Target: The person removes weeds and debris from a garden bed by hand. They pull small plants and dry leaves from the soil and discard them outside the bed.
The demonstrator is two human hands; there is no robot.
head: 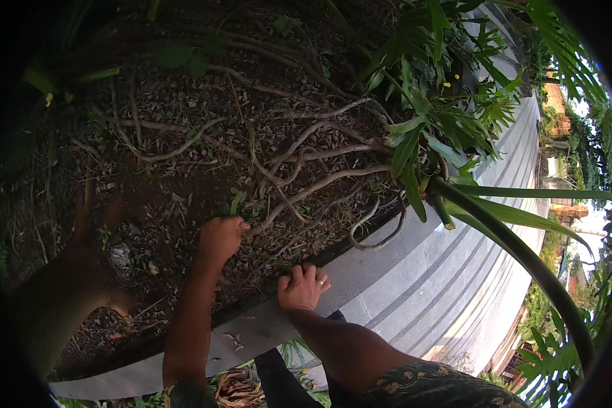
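My left hand is closed in a fist just above the planting bed's soil. A small green weed stands right beyond its knuckles, and the end of a long bare root lies beside the thumb. Whether anything is inside the fist is hidden. Lower and to the right, my right hand leans on the concrete curb, with its fingers bent over the bed-side edge. A ring is on one of its fingers. The fingertips are out of sight.
Tangled roots and dry leaf litter cover the bed. At the right grows a large split-leaf plant, with a thick green stalk arching over striped paving. A looped root overhangs the curb. A blurred trunk stands at the left.
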